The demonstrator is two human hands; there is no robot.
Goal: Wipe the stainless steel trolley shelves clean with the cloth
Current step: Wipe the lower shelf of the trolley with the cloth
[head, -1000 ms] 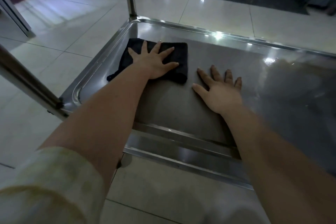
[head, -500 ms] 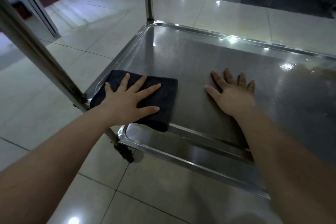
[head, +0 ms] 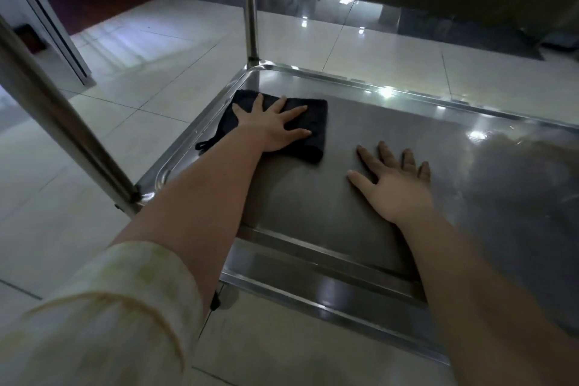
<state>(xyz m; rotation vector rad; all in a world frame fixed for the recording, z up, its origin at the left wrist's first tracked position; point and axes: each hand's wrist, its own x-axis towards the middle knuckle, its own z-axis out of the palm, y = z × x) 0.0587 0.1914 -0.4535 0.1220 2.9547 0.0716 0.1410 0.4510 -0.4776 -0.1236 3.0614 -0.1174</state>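
cloth (head: 313, 131): under left hand (head: 271, 128) | right hand (head: 394, 188): flat on shelf (head: 438, 141)

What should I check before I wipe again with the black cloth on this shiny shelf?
1. Is the left hand flat on the cloth, fingers spread? Ok.
2. Does the cloth lie inside the shelf rim, near the far left corner? Ok.
3. Is the right hand flat on bare steel, apart from the cloth? Ok.
4. Is the cloth's loop tucked in? Not ok, it trails toward the left rim and might snag.
5. Is the steel clean already? Cannot tell, because of dim light and glare.
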